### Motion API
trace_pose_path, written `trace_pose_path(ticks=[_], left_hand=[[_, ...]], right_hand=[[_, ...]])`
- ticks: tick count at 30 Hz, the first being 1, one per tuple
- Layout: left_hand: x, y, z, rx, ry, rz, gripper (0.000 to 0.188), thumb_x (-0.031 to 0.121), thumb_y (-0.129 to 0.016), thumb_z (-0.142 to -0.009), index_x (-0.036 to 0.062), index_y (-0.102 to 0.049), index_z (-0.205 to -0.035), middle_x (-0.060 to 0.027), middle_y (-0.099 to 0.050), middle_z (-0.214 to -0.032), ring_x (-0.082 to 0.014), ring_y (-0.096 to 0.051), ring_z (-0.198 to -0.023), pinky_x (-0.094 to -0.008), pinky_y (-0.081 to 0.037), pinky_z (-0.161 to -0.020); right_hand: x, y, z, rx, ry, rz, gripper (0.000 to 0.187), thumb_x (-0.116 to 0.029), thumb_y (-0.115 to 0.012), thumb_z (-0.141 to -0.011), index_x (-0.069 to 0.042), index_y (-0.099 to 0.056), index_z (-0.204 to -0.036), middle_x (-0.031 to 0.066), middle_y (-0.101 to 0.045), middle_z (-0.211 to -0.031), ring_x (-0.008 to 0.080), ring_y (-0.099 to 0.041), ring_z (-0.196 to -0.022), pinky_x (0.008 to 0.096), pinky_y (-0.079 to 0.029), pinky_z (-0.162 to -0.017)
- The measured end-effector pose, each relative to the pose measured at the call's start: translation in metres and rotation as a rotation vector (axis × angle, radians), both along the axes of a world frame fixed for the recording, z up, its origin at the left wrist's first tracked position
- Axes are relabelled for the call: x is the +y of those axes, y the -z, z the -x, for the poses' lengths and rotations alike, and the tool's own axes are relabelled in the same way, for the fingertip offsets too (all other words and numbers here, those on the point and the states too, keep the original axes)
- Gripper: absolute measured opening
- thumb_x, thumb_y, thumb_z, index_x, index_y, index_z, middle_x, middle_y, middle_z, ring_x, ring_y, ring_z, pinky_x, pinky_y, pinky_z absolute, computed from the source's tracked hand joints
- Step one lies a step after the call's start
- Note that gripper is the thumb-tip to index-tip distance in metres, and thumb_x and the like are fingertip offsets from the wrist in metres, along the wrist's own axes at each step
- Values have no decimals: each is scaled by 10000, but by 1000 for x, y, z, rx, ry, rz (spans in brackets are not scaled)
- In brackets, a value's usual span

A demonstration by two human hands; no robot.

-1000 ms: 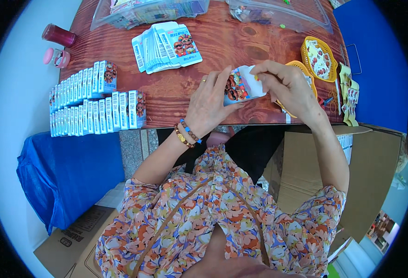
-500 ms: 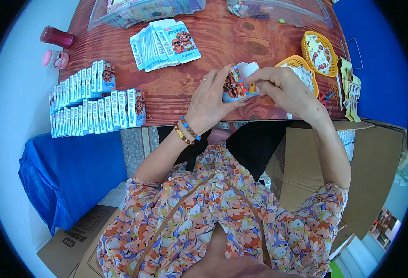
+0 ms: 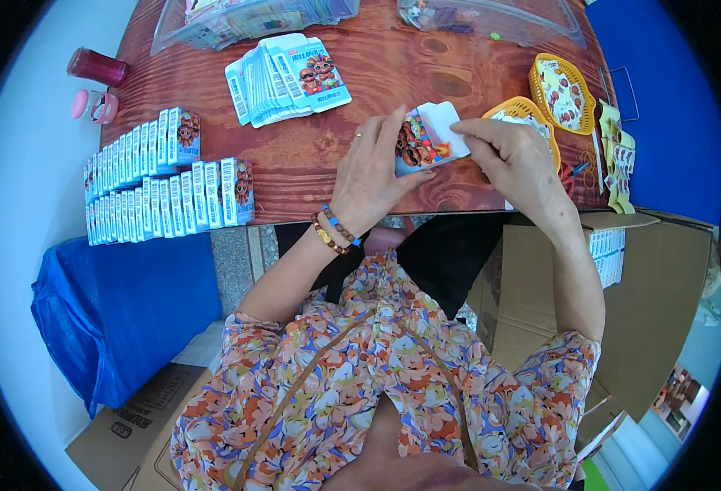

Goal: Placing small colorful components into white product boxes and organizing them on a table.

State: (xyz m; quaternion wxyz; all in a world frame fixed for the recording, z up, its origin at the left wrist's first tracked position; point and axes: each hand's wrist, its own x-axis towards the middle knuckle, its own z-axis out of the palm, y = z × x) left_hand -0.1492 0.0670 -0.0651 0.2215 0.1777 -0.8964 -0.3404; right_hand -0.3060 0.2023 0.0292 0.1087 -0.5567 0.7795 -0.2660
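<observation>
My left hand (image 3: 368,176) grips a small printed cardboard box (image 3: 418,147) by its left side, thumb along the lower edge. The box has cartoon figures on a blue and red face, and its white end flap (image 3: 442,123) stands out on the right. My right hand (image 3: 516,159) is closed at that flap, its thumb and forefinger touching the flap's right edge; the other fingers are curled in. Farther off to the left lies a fanned stack of flat, unfolded boxes (image 3: 287,82). Two rows of filled-out boxes (image 3: 164,196) stand upright at the table's left.
Yellow baskets (image 3: 585,123) of small packets stand on the right, beside a strip of packets (image 3: 618,168) and red-handled scissors (image 3: 571,173). Clear plastic bins (image 3: 254,29) sit at the back. A jar (image 3: 98,65) and a pink-lidded container (image 3: 94,106) stand far left. An open carton (image 3: 663,295) is lower right.
My right hand has drawn back slightly from the box opening to the flap's outer edge. The white flap now shows more fully. My left hand keeps hold of the box.
</observation>
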Motion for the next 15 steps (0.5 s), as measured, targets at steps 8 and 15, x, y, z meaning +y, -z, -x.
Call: trace_pose_path(ticks=[8,15], left_hand=[[6,3,4,11,1,28,917,259,-870,-701,37,-382,-1445,-173,-535,-1220,-360,-574,-1103,-451,-542,-834],[7,4,6,22,-4,-2,881,244,-869,-701,22,-410,-1419,-179,-534,-1222,-361,-575,-1098,-462,-525,-869]], right_hand=[[-1,1,-4,-60,33,-29,249,-50,-577,-900,-20,-720,-1102,189,-614,-639,267,-597,-547,363,-464,-560],[8,4,6,-253,-101,-208,300,-43,-571,-915,-26,-694,-1188,88,-577,-590,117,-519,-513,311,-428,-506]])
